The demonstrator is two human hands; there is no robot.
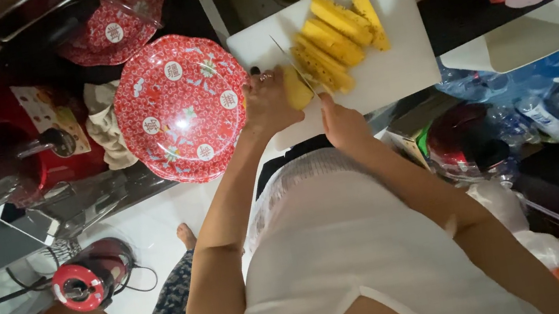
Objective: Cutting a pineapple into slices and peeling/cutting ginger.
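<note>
Here, red patterned plate [183, 109] on the counter at my left, my left hand [268, 101] gripping a yellow pineapple piece [297, 89] on the white cutting board [394, 68], my right hand [342, 123] clenched around a knife [293, 62], cut pineapple spears [342, 35] beyond.

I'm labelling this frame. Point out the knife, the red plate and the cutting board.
knife [291, 63]: head view, on the blade's middle.
red plate [183, 109]: head view, on its patterned centre.
cutting board [398, 71]: head view, on a bare white part.

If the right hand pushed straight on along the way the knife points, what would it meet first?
Probably the yellow fruit piece under the left hand, right beside the knife; past it, the cut spears on the white board. Depth unclear.
</note>
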